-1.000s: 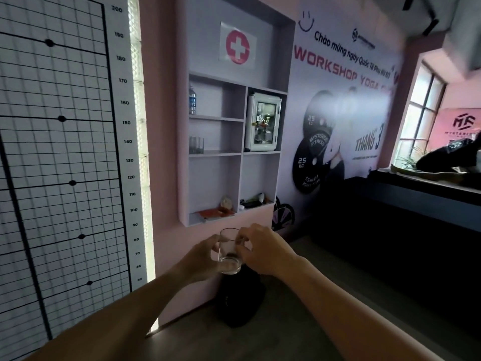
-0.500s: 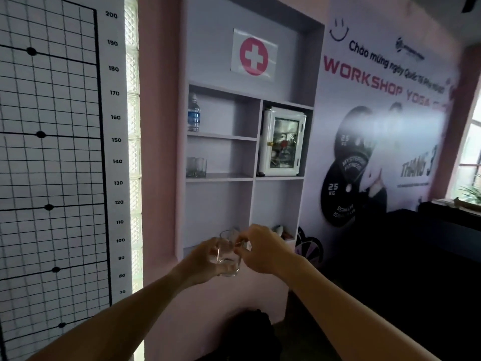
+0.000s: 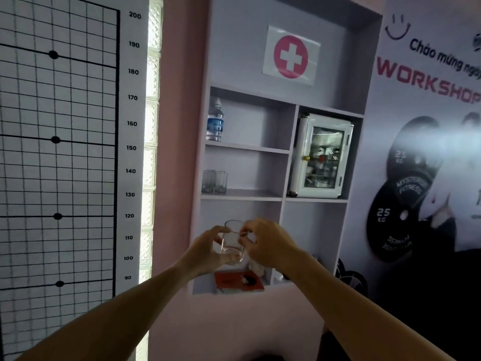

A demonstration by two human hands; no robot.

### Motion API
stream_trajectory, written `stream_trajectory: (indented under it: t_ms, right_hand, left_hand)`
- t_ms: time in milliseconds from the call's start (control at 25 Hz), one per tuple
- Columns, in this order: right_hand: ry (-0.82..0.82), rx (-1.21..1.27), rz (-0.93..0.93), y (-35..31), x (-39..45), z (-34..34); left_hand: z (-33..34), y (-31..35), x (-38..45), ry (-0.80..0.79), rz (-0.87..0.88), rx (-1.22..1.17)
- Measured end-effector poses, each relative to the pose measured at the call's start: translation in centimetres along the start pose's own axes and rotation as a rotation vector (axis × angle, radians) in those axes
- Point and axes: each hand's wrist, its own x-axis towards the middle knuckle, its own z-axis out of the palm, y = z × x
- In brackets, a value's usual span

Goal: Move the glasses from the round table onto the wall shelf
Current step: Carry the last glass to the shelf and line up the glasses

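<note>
A clear drinking glass [image 3: 232, 242] is held upright in front of me at chest height. My left hand [image 3: 205, 252] wraps its left side. My right hand [image 3: 268, 243] pinches its rim and right side. The lilac wall shelf [image 3: 242, 195] is straight ahead, recessed in the pink wall. Two clear glasses [image 3: 214, 181] stand side by side at the left end of its middle left compartment. The held glass is below that compartment, level with the one beneath it. The round table is out of view.
A water bottle [image 3: 215, 123] stands in the top left compartment. A white glass-door first-aid cabinet [image 3: 321, 156] fills the right compartment. A red booklet [image 3: 238, 281] lies on the bottom ledge. A height chart [image 3: 59, 152] covers the left wall, a workshop banner [image 3: 429, 152] the right.
I have come closer to the wall shelf and the view has tilted up; the shelf now fills the middle. Both hands keep the same grip on the glass.
</note>
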Motion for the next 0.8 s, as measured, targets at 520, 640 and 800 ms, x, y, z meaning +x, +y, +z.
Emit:
stream_trajectory:
  t_ms: [520,640,800]
  right_hand:
    - [0.138,-0.011,-0.045,11.6,23.9,0.4]
    - [0.127,0.009,-0.06,13.5,26.9,1.4]
    - [0.097,0.035,-0.108,16.9,31.2,3.2]
  left_hand:
    - [-1.0,-3.7,25.9,0.191,0.001,0.031]
    - [-0.6,-4.6,28.4,0.243,-0.028,0.064]
    - [0.9,-5.6,31.7,0.309,-0.105,0.132]
